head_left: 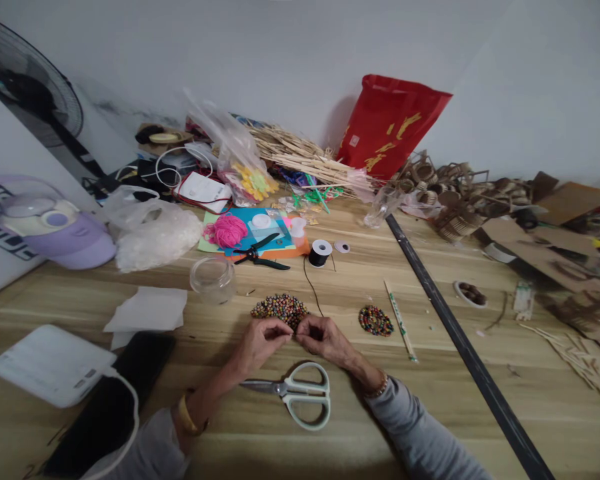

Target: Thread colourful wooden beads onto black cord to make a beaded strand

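Note:
My left hand (264, 341) and my right hand (326, 340) meet fingertip to fingertip above the wood-grain table, both pinched closed. What lies between the fingertips is too small to make out. Just beyond them is a heap of multicoloured beads (280, 307), partly hidden by my fingers. A thin black cord (311, 285) runs from a spool of black cord (320, 253) down to behind my right hand. Nearer to me, scissors with pale green handles (307, 395) lie with their blades pointing left. A coiled string of beads (375, 321) rests to the right of my right hand.
Left: a clear jar (213, 279), white paper (147, 310), a white power bank (54, 365) with a cable, and a dark phone-like slab (115, 400). Behind: black pliers (258, 255) and pink yarn (226, 231). Right: a wrapped stick (401, 321) and a long dark bar (460, 340).

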`<state>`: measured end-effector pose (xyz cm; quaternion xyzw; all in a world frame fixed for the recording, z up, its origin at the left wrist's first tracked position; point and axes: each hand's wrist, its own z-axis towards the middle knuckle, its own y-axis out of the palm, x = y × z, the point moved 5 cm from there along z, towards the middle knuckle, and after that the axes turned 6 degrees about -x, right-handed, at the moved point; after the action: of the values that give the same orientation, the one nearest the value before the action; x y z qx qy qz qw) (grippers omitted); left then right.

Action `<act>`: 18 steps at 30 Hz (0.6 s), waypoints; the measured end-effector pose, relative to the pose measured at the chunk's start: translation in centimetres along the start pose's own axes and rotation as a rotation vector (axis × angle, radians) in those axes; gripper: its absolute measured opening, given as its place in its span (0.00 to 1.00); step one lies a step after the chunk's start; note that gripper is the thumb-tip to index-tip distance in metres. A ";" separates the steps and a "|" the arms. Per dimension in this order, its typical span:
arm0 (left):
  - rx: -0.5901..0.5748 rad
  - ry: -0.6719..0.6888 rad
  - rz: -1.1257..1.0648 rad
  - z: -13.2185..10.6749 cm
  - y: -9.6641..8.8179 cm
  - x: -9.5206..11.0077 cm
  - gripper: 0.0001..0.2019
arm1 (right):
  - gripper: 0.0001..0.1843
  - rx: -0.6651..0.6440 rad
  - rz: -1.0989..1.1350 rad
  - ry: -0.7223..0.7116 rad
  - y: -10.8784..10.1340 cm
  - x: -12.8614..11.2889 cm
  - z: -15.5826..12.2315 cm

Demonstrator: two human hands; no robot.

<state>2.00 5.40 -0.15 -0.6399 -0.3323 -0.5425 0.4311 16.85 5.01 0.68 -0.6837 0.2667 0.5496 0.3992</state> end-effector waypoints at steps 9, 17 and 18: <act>-0.016 0.006 0.007 0.1 0.1 0.1 0.05 | 0.15 0.000 -0.005 0.013 0.0 -0.1 -0.1; -0.010 0.022 0.013 0.0 0.0 0.4 0.05 | 0.14 -0.002 -0.007 0.002 0.0 0.2 0.0; -0.007 0.023 0.016 0.0 0.0 0.4 0.05 | 0.15 -0.002 -0.006 0.003 0.0 0.2 0.0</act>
<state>2.10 5.41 0.20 -0.6378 -0.3203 -0.5476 0.4367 16.86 4.99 0.49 -0.6858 0.2644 0.5477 0.3997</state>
